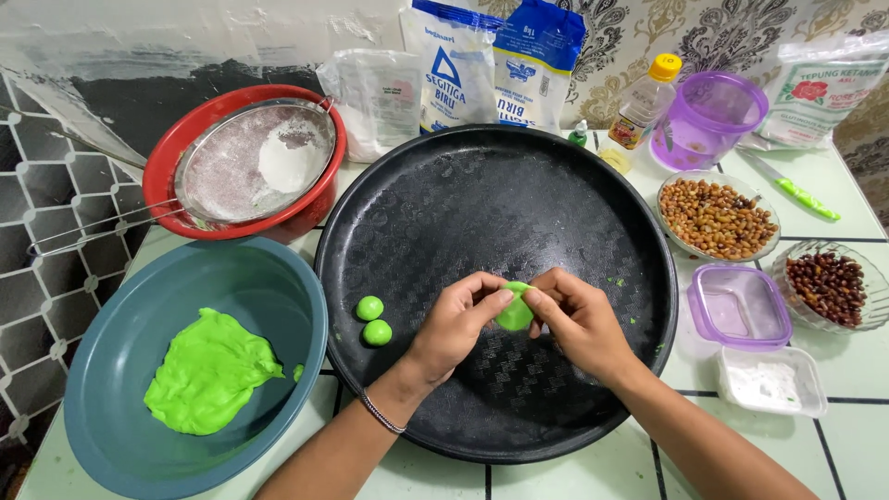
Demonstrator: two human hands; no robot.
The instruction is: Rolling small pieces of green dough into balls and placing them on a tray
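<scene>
Hidden: much of the green dough piece (515,311) sits behind thumbs and fingertips; only its flattened top and lower edge show.
Cut off: both forearms leave the bottom edge; the grey-blue bowl (111,370) is clipped at the lower left.
Hard to tell: what lies inside the pressed dough, if anything, cannot be seen.
Left hand (456,324): palm down, fingers curled, thumb and forefinger pinching the left side of the dough; a thin bracelet (381,413) rings the wrist.
Right hand (582,319): mirrored pose, thumb and fingertips gripping the right side.
Grip: both hands clenched on the one piece, held just above the black round tray (463,194).
Nearby: two green balls (373,320) rest on the tray, left of the left hand.
Bowl contents: a green dough mass (208,375).
</scene>
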